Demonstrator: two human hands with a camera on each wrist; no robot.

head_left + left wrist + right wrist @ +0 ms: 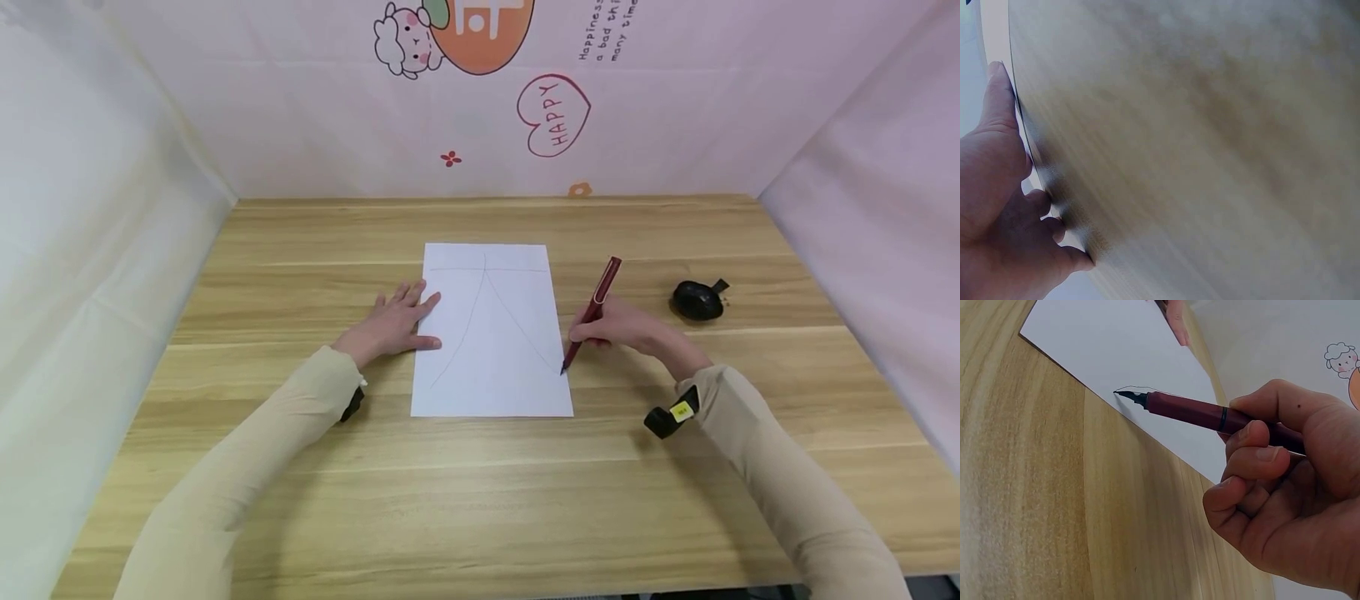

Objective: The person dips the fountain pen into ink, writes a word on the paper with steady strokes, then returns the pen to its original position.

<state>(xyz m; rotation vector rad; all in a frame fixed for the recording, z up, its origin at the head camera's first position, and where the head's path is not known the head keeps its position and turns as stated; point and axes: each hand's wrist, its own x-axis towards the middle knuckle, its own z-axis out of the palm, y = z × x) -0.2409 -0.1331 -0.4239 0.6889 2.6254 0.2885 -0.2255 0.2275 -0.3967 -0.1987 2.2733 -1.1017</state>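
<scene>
A white sheet of paper [502,333] lies on the table, bearing thin drawn lines: a horizontal one near the top, a short vertical one crossing it, and two strokes spreading downward. My left hand [393,321] rests on the sheet's left edge with fingers spread; in the left wrist view, the thumb [999,100] lies along that edge. A dark red fountain pen [600,296] is pinched in my right hand [618,323], beside the right edge. In the right wrist view the pen's nib [1129,395] is at the paper, by the end of a curved line.
A small black rounded object [697,300] stands on the wooden table [495,500] to the right of my right hand. White printed cloth [315,125] closes off the back, and plain white cloth [90,250] hangs at the sides. Each wrist wears a black camera.
</scene>
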